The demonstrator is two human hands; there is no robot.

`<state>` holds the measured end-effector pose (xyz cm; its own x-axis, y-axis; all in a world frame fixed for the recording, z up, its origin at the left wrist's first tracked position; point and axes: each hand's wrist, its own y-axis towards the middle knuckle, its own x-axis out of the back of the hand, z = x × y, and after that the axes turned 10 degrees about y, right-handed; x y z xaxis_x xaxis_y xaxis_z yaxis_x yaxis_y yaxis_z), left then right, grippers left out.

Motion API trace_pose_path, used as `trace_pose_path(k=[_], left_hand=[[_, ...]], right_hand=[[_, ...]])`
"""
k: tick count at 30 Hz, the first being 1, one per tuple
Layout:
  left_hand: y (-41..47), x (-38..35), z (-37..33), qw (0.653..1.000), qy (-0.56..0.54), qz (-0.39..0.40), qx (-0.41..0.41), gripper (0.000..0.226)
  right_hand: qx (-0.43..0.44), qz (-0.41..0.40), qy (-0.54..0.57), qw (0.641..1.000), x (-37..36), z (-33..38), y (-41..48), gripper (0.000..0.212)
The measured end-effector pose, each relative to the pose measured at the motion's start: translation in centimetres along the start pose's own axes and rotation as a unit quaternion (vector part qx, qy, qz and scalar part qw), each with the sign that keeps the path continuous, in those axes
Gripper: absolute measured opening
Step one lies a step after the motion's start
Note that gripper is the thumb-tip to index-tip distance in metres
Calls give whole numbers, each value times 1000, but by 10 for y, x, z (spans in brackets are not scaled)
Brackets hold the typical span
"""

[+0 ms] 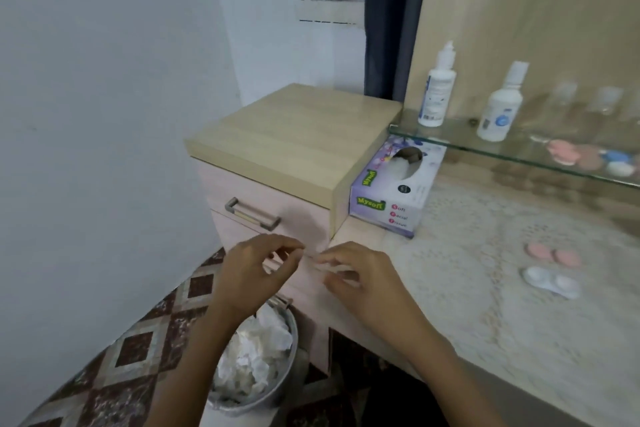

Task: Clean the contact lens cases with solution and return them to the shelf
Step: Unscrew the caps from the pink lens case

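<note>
A pink lens case (553, 255) and a white lens case (550, 282) lie on the lace-covered table at the right. Several more cases, one pink (562, 151), one brownish (588, 157) and one blue-and-white (620, 164), sit on the glass shelf (485, 148). Two white solution bottles (435, 88) (500, 109) stand upright on that shelf. My left hand (252, 274) and my right hand (360, 277) hover side by side over the bin, far left of the cases. Their fingertips nearly meet, loosely curled, and I see nothing held between them.
A grey bin (294, 350) full of crumpled tissues stands on the patterned floor below my hands. A purple tissue box (394, 191) lies on the table beside the wooden drawer unit (294, 128). Blurred clear bottles (568, 97) stand further right on the shelf.
</note>
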<state>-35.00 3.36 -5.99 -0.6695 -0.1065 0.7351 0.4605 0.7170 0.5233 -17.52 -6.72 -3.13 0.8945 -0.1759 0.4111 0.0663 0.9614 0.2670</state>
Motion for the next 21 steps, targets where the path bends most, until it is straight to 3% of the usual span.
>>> trace_pose_path(k=[8,15,21], left_hand=[[41,-53,-101,987,-58,48,-144,18],[66,-112,-165,971,-87,165,-148,22],[71,-150,-210,965,-50,190,-174,35]], right_hand=[[-33,-113,-62,991,117,-22,-44,19],[-93,-221,-146,960,196,-53,-87,29],[-144,-239,-182,943,216,-70,-107,32]])
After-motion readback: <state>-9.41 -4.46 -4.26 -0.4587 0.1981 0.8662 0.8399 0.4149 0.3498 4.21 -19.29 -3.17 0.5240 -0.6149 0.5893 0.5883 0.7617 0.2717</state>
